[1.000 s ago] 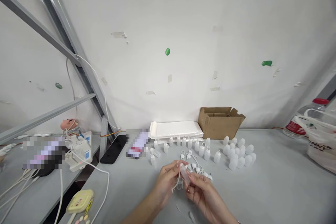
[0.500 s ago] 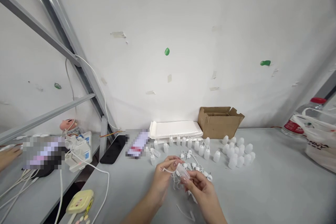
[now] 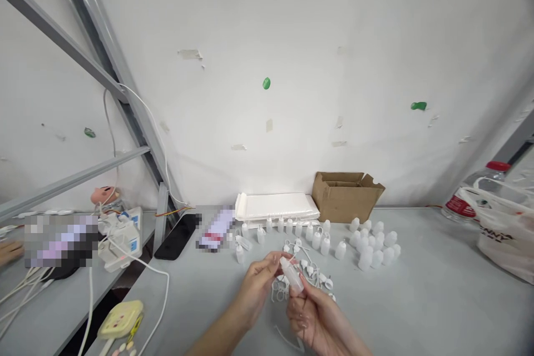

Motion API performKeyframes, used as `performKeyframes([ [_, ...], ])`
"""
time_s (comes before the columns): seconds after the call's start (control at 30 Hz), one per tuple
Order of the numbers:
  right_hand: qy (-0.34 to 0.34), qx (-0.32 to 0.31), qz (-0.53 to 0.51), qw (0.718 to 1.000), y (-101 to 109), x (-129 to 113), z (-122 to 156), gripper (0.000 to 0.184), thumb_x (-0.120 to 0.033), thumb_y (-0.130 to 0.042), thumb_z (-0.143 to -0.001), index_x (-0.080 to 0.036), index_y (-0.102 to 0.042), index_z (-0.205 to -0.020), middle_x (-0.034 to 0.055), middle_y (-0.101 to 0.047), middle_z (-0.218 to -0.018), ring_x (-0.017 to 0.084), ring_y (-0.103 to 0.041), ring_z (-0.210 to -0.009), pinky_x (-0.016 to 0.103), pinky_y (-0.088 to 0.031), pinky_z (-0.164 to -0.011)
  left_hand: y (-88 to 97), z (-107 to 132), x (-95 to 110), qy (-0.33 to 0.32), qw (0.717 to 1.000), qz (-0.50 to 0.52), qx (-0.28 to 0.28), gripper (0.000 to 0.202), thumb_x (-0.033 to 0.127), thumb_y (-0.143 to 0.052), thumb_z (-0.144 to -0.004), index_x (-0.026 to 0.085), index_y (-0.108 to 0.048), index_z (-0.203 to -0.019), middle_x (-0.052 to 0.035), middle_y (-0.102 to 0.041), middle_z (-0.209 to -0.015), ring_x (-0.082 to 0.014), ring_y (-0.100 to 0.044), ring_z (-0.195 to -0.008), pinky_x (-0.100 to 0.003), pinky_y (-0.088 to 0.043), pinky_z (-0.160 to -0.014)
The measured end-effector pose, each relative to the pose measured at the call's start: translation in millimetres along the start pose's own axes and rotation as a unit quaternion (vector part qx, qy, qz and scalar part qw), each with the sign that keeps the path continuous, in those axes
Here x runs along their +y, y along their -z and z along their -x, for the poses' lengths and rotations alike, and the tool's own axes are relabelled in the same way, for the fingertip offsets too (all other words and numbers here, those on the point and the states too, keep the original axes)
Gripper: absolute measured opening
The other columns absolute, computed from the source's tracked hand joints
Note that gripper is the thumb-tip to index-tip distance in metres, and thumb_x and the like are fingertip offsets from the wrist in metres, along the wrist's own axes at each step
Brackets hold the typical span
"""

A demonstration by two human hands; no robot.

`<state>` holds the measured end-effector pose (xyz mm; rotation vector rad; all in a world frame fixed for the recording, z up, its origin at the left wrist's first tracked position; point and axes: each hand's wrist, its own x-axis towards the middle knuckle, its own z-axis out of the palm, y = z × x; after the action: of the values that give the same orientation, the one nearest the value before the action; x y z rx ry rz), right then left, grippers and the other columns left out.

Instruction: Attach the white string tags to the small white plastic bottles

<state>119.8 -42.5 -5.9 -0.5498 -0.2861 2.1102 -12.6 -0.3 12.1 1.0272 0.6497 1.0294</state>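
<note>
Upright but tilted, a small translucent plastic squeeze bottle (image 3: pixel 294 279) is between my hands above the table. My right hand (image 3: pixel 311 311) is closed around its lower end. At the bottle's top, the curled fingers of my left hand (image 3: pixel 261 283) grip near the neck; the fingertips are partly hidden behind it. Loose white caps with straps (image 3: pixel 311 271) lie in a heap just behind and beneath my hands. Several capped bottles (image 3: pixel 316 241) stand in rows beyond the heap, and one bottle lies on its side at the left.
Several uncapped bottles (image 3: pixel 377 242) stand in a cluster to the right. A cardboard box (image 3: pixel 348 200) and white padded envelopes (image 3: pixel 277 207) are against the wall. Black phone (image 3: pixel 177 237), cables, power strip and yellow case (image 3: pixel 120 318) lie left; a plastic bag (image 3: pixel 504 236) stands right. Another person's hand shows far left.
The bottle has turned more upright, its neck toward my left hand. My right hand has shifted lower and curled its fingers around the bottle's base. The view has moved slightly.
</note>
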Motion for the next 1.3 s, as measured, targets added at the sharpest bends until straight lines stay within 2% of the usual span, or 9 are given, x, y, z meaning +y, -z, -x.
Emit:
performKeyframes([
  [0.17, -0.033, -0.011, -0.036, 0.999, -3.5, 0.5, -4.7, 0.033, -0.038, -0.077, -0.062, -0.008, -0.062, -0.064, -0.0053, -0.044, -0.045, 0.002, -0.037, -0.04, 0.013, -0.033, -0.043, 3.6, -0.9, 0.2, -0.009, 1.0, -0.006, 0.023, 0.031, 0.041, -0.056, -0.077, 0.015, -0.071, -0.084, -0.0095, -0.058, -0.104, -0.0237, -0.049, -0.102, -0.036, -0.034, -0.093],
  [0.3, -0.016, 0.005, -0.005, 1.0, -0.3, 4.9, -8.6, 0.035, -0.042, -0.074, -0.064, -0.008, -0.062, -0.064, -0.003, -0.049, -0.045, 0.003, -0.041, -0.038, 0.014, -0.034, -0.042, 4.6, -1.7, -0.7, -0.001, 0.998, -0.057, 0.028, 0.03, 0.041, -0.061, -0.072, 0.016, -0.072, -0.085, -0.0097, -0.057, -0.102, -0.0252, -0.048, -0.105, -0.036, -0.034, -0.095],
  [0.43, 0.063, 0.061, 0.091, 0.992, -0.3, 8.3, -8.5, 0.042, -0.049, -0.07, -0.065, -0.007, -0.065, -0.072, 0.004, -0.06, -0.055, 0.007, -0.049, -0.043, 0.018, -0.039, -0.047, 2.6, -1.5, 1.8, 0.007, 0.99, -0.132, 0.05, 0.032, 0.045, -0.062, -0.069, 0.016, -0.073, -0.078, -0.0097, -0.058, -0.097, -0.0252, -0.052, -0.098, -0.036, -0.038, -0.089],
  [0.6, 0.19, 0.112, 0.234, 0.947, 2.1, -1.0, -3.4, 0.039, -0.048, -0.075, -0.059, -0.012, -0.065, -0.069, 0.0047, -0.063, -0.063, 0.009, -0.051, -0.05, 0.02, -0.041, -0.053, 9.8, -6.1, 3.3, -0.02, 0.973, -0.224, 0.053, 0.033, 0.044, -0.055, -0.074, 0.018, -0.07, -0.087, -0.0093, -0.057, -0.099, -0.024, -0.052, -0.098, -0.034, -0.04, -0.086],
  [0.77, 0.275, 0.202, 0.303, 0.89, 13.3, -21.1, 3.2, 0.039, -0.05, -0.073, -0.059, -0.014, -0.067, -0.071, 0.0033, -0.061, -0.063, 0.012, -0.049, -0.054, 0.024, -0.042, -0.056, 26.4, -10.3, -5.9, -0.034, 0.888, -0.439, 0.128, 0.025, 0.035, -0.054, -0.075, 0.021, -0.062, -0.094, -0.0056, -0.054, -0.092, -0.0202, -0.053, -0.083, -0.035, -0.04, -0.083],
  [0.93, 0.276, 0.234, 0.344, 0.866, 18.1, -23.5, 6.2, 0.041, -0.053, -0.072, -0.056, -0.015, -0.068, -0.073, 0.0024, -0.06, -0.061, 0.015, -0.049, -0.054, 0.026, -0.042, -0.057, 27.3, -8.1, -27.8, -0.028, 0.82, -0.57, 0.043, 0.03, 0.014, -0.049, -0.074, 0.023, -0.061, -0.101, -0.0066, -0.052, -0.098, -0.0224, -0.048, -0.095, -0.035, -0.037, -0.086],
  [1.03, 0.266, 0.222, 0.37, 0.862, 17.2, -19.1, 6.4, 0.041, -0.053, -0.07, -0.059, -0.015, -0.067, -0.073, 0.0027, -0.06, -0.061, 0.015, -0.051, -0.055, 0.026, -0.043, -0.059, 27.4, -8.4, -36.6, -0.038, 0.801, -0.597, 0.024, 0.033, 0.008, -0.043, -0.074, 0.022, -0.063, -0.096, -0.0067, -0.053, -0.096, -0.0219, -0.047, -0.095, -0.034, -0.037, -0.083],
  [1.17, 0.265, 0.212, 0.379, 0.861, 17.8, -16.3, 6.5, 0.043, -0.056, -0.069, -0.059, -0.015, -0.067, -0.071, 0.0029, -0.058, -0.061, 0.015, -0.05, -0.055, 0.027, -0.044, -0.057, 30.1, -10.7, -36.6, -0.035, 0.797, -0.603, 0.02, 0.031, 0.007, -0.042, -0.075, 0.02, -0.064, -0.092, -0.0069, -0.056, -0.091, -0.0217, -0.048, -0.092, -0.034, -0.037, -0.083],
  [1.3, 0.259, 0.205, 0.382, 0.863, 19.9, -17.1, 7.9, 0.042, -0.054, -0.069, -0.06, -0.015, -0.068, -0.073, 0.0033, -0.058, -0.06, 0.015, -0.051, -0.055, 0.026, -0.044, -0.057, 28.8, -11.3, -29.5, -0.048, 0.826, -0.561, 0.032, 0.026, 0.01, -0.045, -0.076, 0.02, -0.065, -0.09, -0.0072, -0.059, -0.089, -0.0212, -0.05, -0.09, -0.033, -0.038, -0.082],
])
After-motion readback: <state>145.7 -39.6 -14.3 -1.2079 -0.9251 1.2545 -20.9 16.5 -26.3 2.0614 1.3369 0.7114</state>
